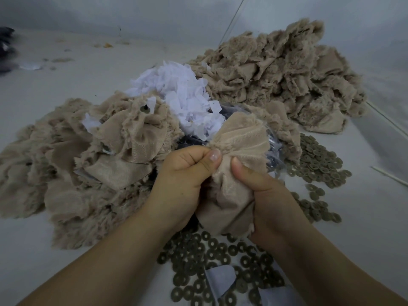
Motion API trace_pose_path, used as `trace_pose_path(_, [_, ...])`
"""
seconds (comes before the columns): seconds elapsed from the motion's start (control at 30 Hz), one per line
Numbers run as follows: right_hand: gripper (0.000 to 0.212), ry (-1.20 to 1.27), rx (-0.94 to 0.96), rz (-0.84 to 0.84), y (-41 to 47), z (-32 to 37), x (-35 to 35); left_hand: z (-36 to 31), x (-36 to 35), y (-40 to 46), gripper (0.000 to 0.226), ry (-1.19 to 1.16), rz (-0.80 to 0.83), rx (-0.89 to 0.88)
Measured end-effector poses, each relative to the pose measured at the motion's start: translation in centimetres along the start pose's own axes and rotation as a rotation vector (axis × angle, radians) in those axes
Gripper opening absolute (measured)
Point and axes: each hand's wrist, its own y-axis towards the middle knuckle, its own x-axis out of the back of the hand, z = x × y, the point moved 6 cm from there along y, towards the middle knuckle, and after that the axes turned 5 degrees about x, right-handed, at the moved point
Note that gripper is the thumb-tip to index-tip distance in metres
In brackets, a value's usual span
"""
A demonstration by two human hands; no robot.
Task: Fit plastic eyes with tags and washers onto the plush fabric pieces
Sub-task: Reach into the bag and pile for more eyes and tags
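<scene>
Gripping: both hands hold 1 beige plush fabric piece (239,140), backing side up, above the table (66,261) at centre frame.
Left hand (185,175): fingers curled into a fist, thumb laid across the top, its tip pressing the bunched fabric at the gather.
Right hand (267,195): thumb pointing up against the fabric, remaining fingers wrapped round the lower fold from the right.
Forearms: both enter from the bottom edge, converging toward the piece.
Washers (209,261): dull olive rings scattered on the table below the hands; a 2nd spread (318,164) lies to the right.
Tags (183,93): heap of white slips behind the held piece.
Fabric piles: 1 at left (66,162), 1 at far right (282,74).
Dark bag (273,160): mostly covered by the held piece; contents not legible.
Hidden: anything pinched inside the gather cannot be seen; right fingertips are behind the fabric.
Cut off: white slips (218,281) at the bottom edge, partly under the right forearm.
</scene>
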Motion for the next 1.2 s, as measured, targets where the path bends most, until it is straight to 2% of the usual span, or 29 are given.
trace_pose_path(0.23, [0.043, -0.029, -0.036, -0.061, 0.1, -0.4, 0.5, 0.3, 0.1, 0.1, 0.039, -0.055, -0.023, 0.029])
trace_pose_path(0.33, [0.042, -0.048, -0.016, -0.087, 0.1, -0.5, 1.0, 0.3, 0.4, 0.3, 0.030, -0.019, -0.036, 0.038])
trace_pose_path(0.43, [0.035, -0.099, 0.066, -0.154, 0.3, 0.0, 1.7, -0.1, 0.5, 0.3, 0.037, 0.022, -0.051, 0.031])
trace_pose_path(0.67, [0.042, -0.195, 0.170, -0.249, 0.1, 0.9, 2.9, -0.7, 0.4, 0.2, 0.060, 0.091, -0.052, 0.006])
trace_pose_path(0.73, [0.045, -0.245, 0.184, -0.271, 0.2, 1.2, 3.2, -0.6, 0.6, 0.3, 0.058, 0.160, -0.027, -0.027])
trace_pose_path(0.77, [0.047, -0.272, 0.193, -0.278, 0.2, 1.4, 3.3, -0.6, 0.6, 0.5, 0.049, 0.200, -0.011, -0.050])
trace_pose_path(0.83, [0.050, -0.296, 0.199, -0.280, 0.4, 1.5, 3.5, -0.7, 0.4, 0.5, 0.025, 0.267, 0.020, -0.076])
trace_pose_path(0.87, [0.050, -0.304, 0.200, -0.276, 0.4, 1.5, 3.5, -0.7, 0.4, 0.5, 0.021, 0.277, 0.026, -0.074])
trace_pose_path(1.1, [0.045, -0.405, 0.272, -0.194, 0.8, 1.5, 3.8, -1.0, 0.4, 0.3, 0.028, 0.340, -0.033, -0.098])
trace_pose_path(1.13, [0.046, -0.413, 0.274, -0.197, 0.9, 1.5, 3.7, -1.0, 0.4, 0.3, 0.030, 0.359, -0.041, -0.107])
trace_pose_path(1.2, [0.062, -0.424, 0.267, -0.163, 0.9, 1.6, 3.3, -1.1, 0.5, 0.3, 0.033, 0.394, -0.066, -0.128])
